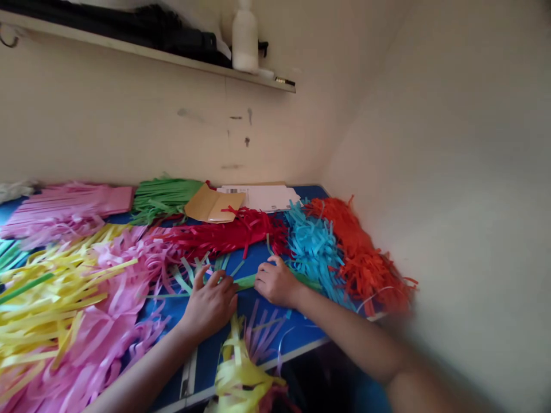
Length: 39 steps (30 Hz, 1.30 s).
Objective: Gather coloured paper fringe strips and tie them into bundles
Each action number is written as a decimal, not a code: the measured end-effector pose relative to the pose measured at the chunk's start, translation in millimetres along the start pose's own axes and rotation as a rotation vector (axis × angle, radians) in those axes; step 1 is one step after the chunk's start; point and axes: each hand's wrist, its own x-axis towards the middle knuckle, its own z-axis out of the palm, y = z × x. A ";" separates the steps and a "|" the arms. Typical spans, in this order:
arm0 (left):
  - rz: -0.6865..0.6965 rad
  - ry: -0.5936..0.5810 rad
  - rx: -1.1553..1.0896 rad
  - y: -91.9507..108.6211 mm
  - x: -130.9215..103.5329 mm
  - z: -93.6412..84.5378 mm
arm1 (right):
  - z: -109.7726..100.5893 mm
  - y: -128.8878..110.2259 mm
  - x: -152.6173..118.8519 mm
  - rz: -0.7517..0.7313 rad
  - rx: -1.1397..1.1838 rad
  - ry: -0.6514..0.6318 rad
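A green fringed paper strip runs between my two hands, low over the blue table. My left hand has its fingers curled over the strip's left end, where loose pale green fringes fan out. At the other side, my right hand is closed on the same strip, which continues to the right beneath it. The undersides of both hands are hidden. Below them a yellow fringed bundle hangs at the table's front edge, beside thin purple strips.
Pink and yellow fringed paper cover the left. Red fringe, blue fringe and orange fringe lie behind and right. A brown envelope sits at the back. A wall shelf holds a white bottle.
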 end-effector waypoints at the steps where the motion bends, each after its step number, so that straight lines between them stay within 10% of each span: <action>1: 0.003 0.004 -0.003 0.4 2.6 0.0 | 1.9 3.0 3.7 -0.018 -0.017 -0.008; 9: -0.021 0.037 0.020 -3.6 15.0 5.0 | -8.6 16.5 30.3 0.237 0.157 -0.201; 16: -0.005 0.006 0.038 -9.6 3.6 5.6 | 0.5 0.2 20.5 0.096 -0.015 -0.071; 31: -0.241 -0.057 0.004 -15.8 7.9 9.8 | 4.6 23.4 24.2 0.604 0.301 -0.138; 39: 0.023 -0.061 -0.038 -10.0 11.3 9.9 | 2.2 20.3 12.8 0.014 0.081 -0.001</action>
